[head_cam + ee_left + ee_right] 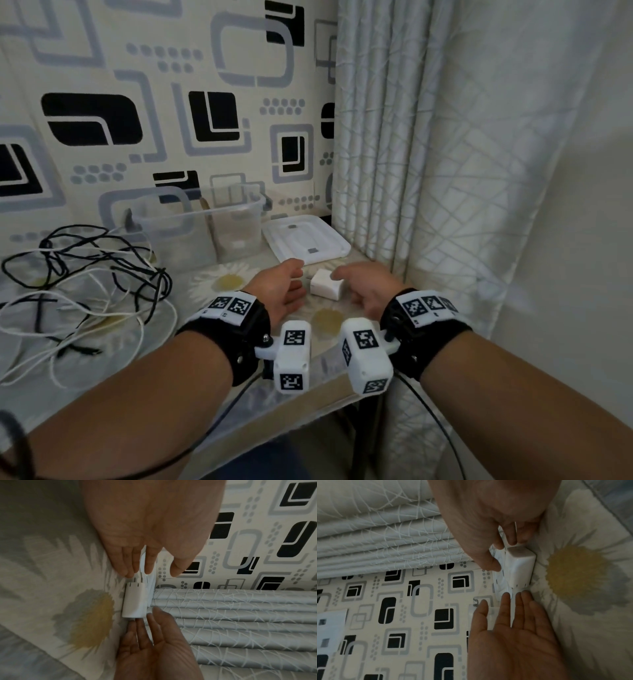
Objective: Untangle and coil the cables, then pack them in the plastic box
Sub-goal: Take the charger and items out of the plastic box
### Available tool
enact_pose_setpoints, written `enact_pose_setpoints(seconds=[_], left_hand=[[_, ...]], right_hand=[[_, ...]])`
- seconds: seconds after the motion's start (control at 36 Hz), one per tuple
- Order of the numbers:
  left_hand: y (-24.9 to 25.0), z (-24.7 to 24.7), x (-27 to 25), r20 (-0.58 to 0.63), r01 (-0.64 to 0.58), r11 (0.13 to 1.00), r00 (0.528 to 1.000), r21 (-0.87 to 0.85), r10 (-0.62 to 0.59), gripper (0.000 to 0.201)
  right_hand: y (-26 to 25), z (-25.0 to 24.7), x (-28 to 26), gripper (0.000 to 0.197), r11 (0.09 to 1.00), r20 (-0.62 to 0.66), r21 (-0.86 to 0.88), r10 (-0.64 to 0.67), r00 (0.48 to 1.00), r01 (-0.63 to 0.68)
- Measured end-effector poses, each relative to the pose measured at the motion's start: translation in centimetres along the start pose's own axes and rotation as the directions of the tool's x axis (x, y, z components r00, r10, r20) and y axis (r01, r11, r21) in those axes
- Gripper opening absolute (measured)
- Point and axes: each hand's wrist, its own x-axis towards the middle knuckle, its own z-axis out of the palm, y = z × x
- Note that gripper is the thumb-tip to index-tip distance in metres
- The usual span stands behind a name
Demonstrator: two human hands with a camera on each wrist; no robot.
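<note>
A tangle of black and white cables (85,274) lies on the left of the table. The clear plastic box (198,210) stands open at the back, with its white lid (305,240) flat beside it on the right. A small white power adapter (325,286) lies between my hands. My left hand (287,284) (150,568) has straight fingers, and their tips reach the adapter's (135,601) pronged end. My right hand (359,284) (496,540) is relaxed at the adapter's (520,566) other end, thumb beside it, not gripping it.
A pleated grey curtain (428,171) hangs close on the right, against the table's edge. Patterned wallpaper (171,102) backs the table. The flowered tablecloth (329,322) ends at the front edge just under my wrists.
</note>
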Motion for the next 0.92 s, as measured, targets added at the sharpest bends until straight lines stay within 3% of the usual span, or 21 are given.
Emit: enact_pose_setpoints(seconds=[0.14,0.28,0.39,0.56,0.72,0.92], left_hand=[[-0.1,0.1,0.1,0.05,0.031,1.0,0.998,0.002,-0.031,0.039],[0.0,0.1,-0.1,0.044,0.029,1.0,0.999,-0.002,-0.029,0.039],[0.1,-0.1,-0.2,0.012,0.022,1.0,1.0,-0.02,-0.022,0.039],[0.3,-1.2,-0.3,-0.009,0.007,1.0,1.0,-0.021,-0.007,0.035],[0.9,-2.1,-1.2,0.039,-0.001,1.0,0.999,0.03,0.0,0.031],[1.9,-4.0,-1.9,-0.053,-0.064,0.998,0.997,0.014,0.064,0.023]], right_hand=[[0.3,0.9,0.9,0.049,0.946,0.074,-0.297,-0.114,0.991,0.131],[0.6,1.1,1.3,0.05,0.901,0.106,-0.388,-0.166,0.98,0.194],[0.6,0.8,1.5,0.053,0.916,0.127,-0.351,-0.158,0.979,0.193],[0.4,0.7,1.8,0.058,0.991,0.171,-0.081,-0.095,0.981,0.11],[-0.2,1.7,0.8,0.054,0.977,0.28,-0.007,-0.202,0.938,0.213],[-1.9,3.8,-0.1,0.054,0.94,0.33,-0.034,-0.31,0.891,0.34]])
